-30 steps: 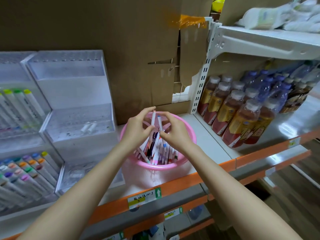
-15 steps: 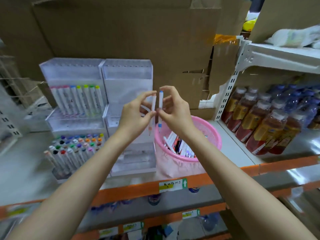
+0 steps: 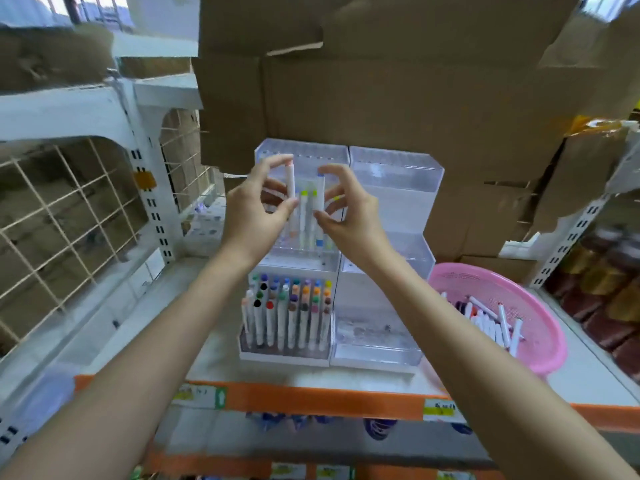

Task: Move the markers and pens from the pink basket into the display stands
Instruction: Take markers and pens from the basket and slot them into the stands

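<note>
My left hand [image 3: 254, 216] pinches a white marker with a peach cap [image 3: 290, 183], held upright. Beside it my right hand [image 3: 349, 211] pinches a second white marker with a blue cap [image 3: 320, 192]. Both markers hang in front of the middle tier of the left clear display stand [image 3: 298, 261], where a few green-capped markers stand. Its bottom tier holds several markers with coloured caps [image 3: 291, 306]. The right clear stand [image 3: 388, 258] looks bare of markers. The pink basket [image 3: 540, 327] sits at the right on the shelf with several white markers inside.
Cardboard boxes [image 3: 381, 81] rise behind the stands. A wire grid panel [image 3: 62, 220] and a white upright stand at the left. Bottled drinks [image 3: 609, 289] fill the shelf at the far right. The shelf's orange front edge [image 3: 311, 400] carries price labels.
Both hands lifted one marker each out of the pink basket and carried them left and up to the left stand. The view swung left, so the basket now lies at the right.
</note>
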Demonstrator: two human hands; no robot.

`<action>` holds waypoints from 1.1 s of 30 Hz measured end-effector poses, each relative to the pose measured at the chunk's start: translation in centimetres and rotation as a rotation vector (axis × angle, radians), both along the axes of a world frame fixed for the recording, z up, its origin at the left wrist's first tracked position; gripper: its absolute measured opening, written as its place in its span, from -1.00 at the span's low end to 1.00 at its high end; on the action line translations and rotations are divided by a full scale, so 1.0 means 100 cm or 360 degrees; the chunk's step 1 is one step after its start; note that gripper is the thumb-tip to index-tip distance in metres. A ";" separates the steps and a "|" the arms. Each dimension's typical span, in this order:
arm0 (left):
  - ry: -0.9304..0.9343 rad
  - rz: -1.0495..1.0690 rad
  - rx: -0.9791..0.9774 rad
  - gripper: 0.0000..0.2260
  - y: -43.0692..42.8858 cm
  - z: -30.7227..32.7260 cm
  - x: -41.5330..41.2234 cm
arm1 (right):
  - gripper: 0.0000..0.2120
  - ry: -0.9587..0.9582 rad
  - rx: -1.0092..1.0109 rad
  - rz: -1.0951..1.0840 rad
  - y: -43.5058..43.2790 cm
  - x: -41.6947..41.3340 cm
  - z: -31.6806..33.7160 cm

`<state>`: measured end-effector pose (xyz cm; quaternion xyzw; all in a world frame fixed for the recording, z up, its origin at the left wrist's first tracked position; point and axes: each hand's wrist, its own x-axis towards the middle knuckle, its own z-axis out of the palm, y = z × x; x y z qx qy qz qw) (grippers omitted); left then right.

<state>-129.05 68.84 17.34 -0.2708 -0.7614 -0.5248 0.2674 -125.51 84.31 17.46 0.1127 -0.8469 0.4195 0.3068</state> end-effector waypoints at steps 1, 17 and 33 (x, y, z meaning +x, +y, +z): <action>0.0026 0.0005 0.0008 -0.55 -0.008 0.003 -0.006 | -0.54 0.0021 -0.0002 -0.0008 -0.007 -0.006 0.003; 0.0031 -0.0237 -0.0067 -0.57 -0.042 -0.007 -0.084 | -0.54 0.0293 -0.0085 -0.0332 -0.065 -0.074 -0.007; 0.0096 -0.0329 -0.0115 -0.56 -0.050 -0.032 -0.101 | -0.53 0.0317 0.0002 -0.0387 -0.073 -0.090 -0.024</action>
